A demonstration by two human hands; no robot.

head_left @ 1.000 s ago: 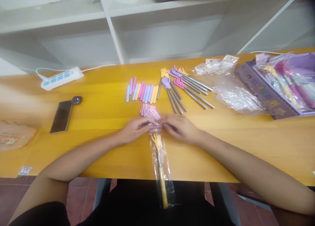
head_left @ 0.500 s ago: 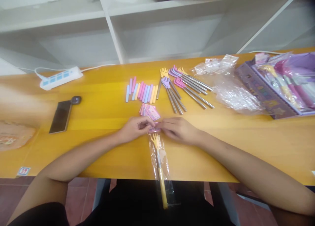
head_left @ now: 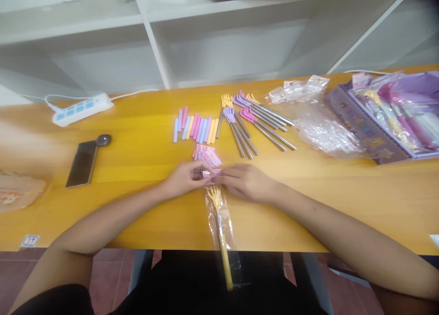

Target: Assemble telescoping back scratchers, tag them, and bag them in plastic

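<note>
- In the middle, near the table's front edge, the left hand (head_left: 183, 178) pinches a pink card (head_left: 207, 173) between thumb and fingers.
- The right hand (head_left: 248, 182) has its fingertips at the card's other end; I can't tell if they grip or just press.
- Just below, a yellow back scratcher (head_left: 224, 260) lies inside a clear bag (head_left: 226, 214), its little fingers toward the hands.
- The step looks like fitting the card at the bag's top. The next move seems to need both hands to keep the card straight.
- The bag's bottom sticks out past the table (head_left: 147, 232) edge, over the lap, so a bump could tip it.
- Right behind the hands sit more cards (head_left: 211, 157), so there's little room that way.
- Wood shows between the left arm and the phone (head_left: 82, 164), giving room to slide sideways.
</note>
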